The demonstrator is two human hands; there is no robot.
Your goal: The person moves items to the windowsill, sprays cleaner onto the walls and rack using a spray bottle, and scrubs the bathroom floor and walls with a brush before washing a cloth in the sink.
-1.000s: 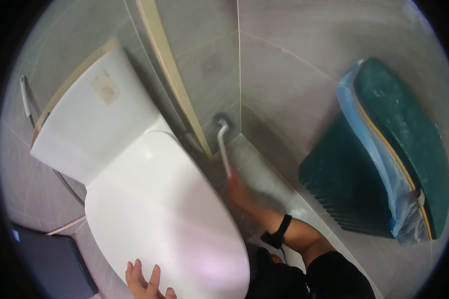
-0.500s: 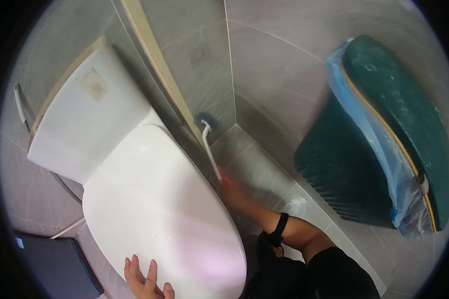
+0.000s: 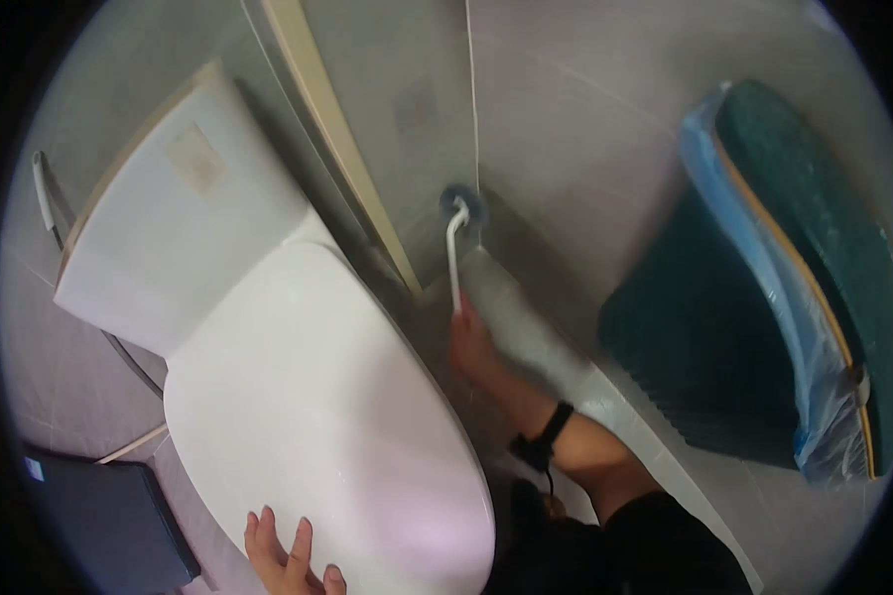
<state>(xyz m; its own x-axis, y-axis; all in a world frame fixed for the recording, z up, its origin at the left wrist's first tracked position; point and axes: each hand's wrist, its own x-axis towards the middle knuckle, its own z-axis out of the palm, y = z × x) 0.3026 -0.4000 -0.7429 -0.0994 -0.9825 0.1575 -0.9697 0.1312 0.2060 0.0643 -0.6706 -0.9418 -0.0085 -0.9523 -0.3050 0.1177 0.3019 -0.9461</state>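
My right hand (image 3: 473,342) is wrapped round the handle of a long scrubbing brush (image 3: 453,260), reaching down beside the toilet. The brush has a white, bent shaft, and its round grey-blue bristle head (image 3: 462,205) is against the tiled wall near the corner. My left hand (image 3: 290,557) rests with fingers spread on the closed white lid of the toilet (image 3: 298,397), at its lower left edge. Part of that hand is cut off by the bottom of the view.
A green bin (image 3: 704,337) with a blue bag under its lid stands on the right. A dark flat-topped box (image 3: 104,521) is at lower left. The toilet tank (image 3: 184,208) backs against the wall, with a hand sprayer (image 3: 42,193) beside it. A beige strip (image 3: 347,149) runs down the wall.
My right hand has moved up and right with the brush, bringing its head from beside the beige strip to the wall corner. My left hand has stayed on the lid. The view shifted slightly.
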